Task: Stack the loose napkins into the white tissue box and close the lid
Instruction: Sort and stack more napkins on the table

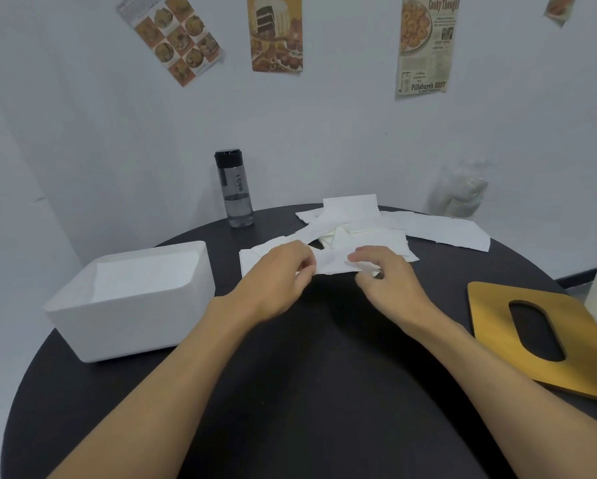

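Observation:
The white tissue box [131, 316] stands open at the left of the round black table, with white napkins lying inside it. Its yellow wooden lid [497, 326], cut with an oval slot, lies flat at the right. Several loose white napkins [359, 223] are scattered at the table's far side. Between my hands lies one napkin [331, 262]. My left hand [276, 274] pinches its left part with curled fingers. My right hand [383, 271] pinches its right edge.
A grey water bottle [235, 188] with a black cap stands at the back of the table [307, 392], left of the napkins. A clear plastic bag [459, 191] sits by the wall at the back right. Posters hang on the white wall.

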